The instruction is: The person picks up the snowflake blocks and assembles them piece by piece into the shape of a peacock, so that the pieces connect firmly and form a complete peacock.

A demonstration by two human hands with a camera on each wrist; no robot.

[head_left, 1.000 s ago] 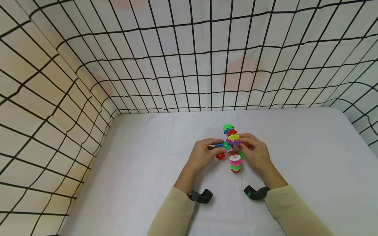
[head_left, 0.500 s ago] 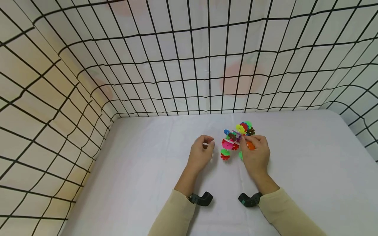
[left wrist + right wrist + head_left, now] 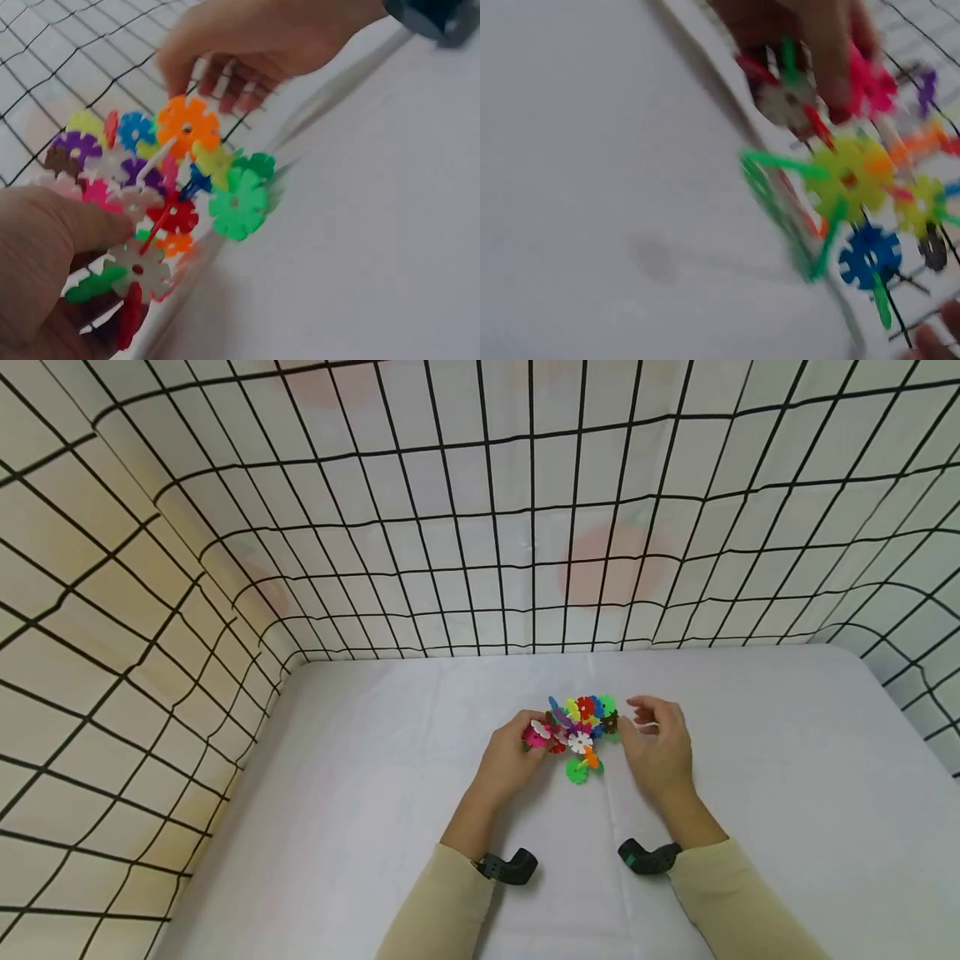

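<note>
A cluster of interlocking notched plastic discs (image 3: 580, 742), joined in many colours, hangs in front of me in the head view. My left hand (image 3: 508, 758) grips its left end, with thumb and fingers on either side of the pink and white discs. In the left wrist view, an orange disc (image 3: 187, 127) and a bright green disc (image 3: 238, 204) stick out from the cluster. My right hand (image 3: 663, 747) stands just beyond the cluster's right end, fingers loosely bent and holding nothing. Yellow (image 3: 847, 178) and blue discs (image 3: 870, 256) face the right wrist camera.
A white-covered table (image 3: 360, 793) lies beneath both hands. Black wire mesh (image 3: 487, 518) rises along the back and the sides. Each wrist carries a black camera (image 3: 512, 867) on a strap.
The cluster has been turned round between the hands. My left hand, free half a second ago, now grips it, while my right hand has let go and moved slightly right.
</note>
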